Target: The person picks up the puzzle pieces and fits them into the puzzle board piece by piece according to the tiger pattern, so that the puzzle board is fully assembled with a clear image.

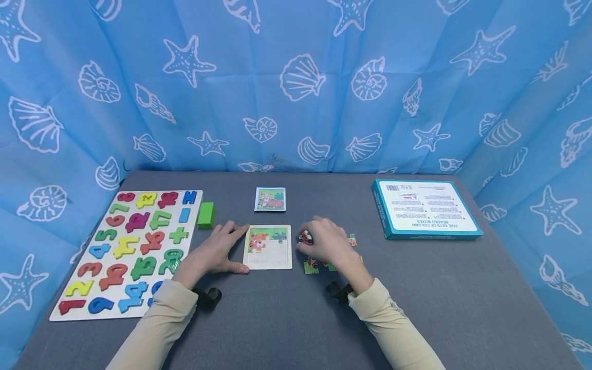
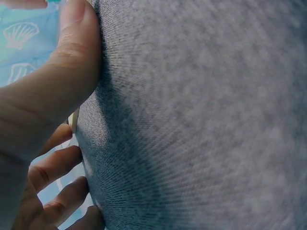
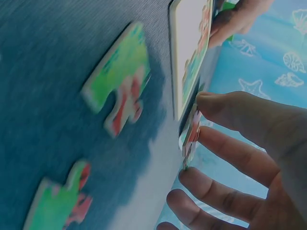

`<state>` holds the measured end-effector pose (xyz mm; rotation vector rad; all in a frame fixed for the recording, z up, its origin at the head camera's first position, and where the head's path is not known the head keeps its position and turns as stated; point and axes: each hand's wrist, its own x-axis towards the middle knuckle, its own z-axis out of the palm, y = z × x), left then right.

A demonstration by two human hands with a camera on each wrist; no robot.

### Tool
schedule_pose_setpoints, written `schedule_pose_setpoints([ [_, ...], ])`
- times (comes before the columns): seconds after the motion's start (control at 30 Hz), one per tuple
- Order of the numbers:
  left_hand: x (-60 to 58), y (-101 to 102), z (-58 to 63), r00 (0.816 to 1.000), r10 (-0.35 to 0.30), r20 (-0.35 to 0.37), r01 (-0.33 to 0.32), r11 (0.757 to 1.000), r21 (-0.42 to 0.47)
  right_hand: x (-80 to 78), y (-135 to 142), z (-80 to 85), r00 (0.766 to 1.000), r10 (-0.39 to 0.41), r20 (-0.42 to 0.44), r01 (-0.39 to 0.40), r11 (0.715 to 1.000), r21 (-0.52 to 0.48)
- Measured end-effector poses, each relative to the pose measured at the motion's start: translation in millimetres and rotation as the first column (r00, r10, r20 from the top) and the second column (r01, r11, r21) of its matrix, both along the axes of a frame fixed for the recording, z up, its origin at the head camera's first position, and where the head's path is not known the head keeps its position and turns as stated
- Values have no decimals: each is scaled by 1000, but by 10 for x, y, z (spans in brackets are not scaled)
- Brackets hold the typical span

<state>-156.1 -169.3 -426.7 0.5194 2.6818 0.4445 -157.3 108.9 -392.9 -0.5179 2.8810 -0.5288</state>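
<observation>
A square wooden puzzle board (image 1: 274, 259) lies flat on the grey table, with a tiger piece and some green pieces set along its upper part. My left hand (image 1: 215, 252) rests at its left side, thumb at the lower left corner and index finger at the upper left one. Just right of the board, my right hand (image 1: 327, 240) pinches a puzzle piece (image 3: 192, 132) between thumb and fingers, above the table. Beneath and around that hand lie several loose puzzle pieces (image 1: 311, 266), partly hidden by it; the right wrist view shows one piece (image 3: 120, 79) up close.
Behind the board lies a small picture card (image 1: 270, 200). To the left are a green block (image 1: 206, 215) and a white board (image 1: 54, 314) of coloured numbers. A teal-edged box (image 1: 430, 210) sits at the back right. A blue curtain (image 1: 296, 118) hangs behind the table.
</observation>
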Motion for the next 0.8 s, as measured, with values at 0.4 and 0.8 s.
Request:
schedule_pose_setpoints([
  [0.4, -3, -9, -8, 1000, 3, 0, -3, 1000, 6, 23, -302, 6, 994, 98, -45, -99, 995, -13],
  [0.8, -4, -13, -5, 1000, -1, -7, 1, 1000, 16, 11, -576, -21, 990, 139, -30, -140, 990, -15],
])
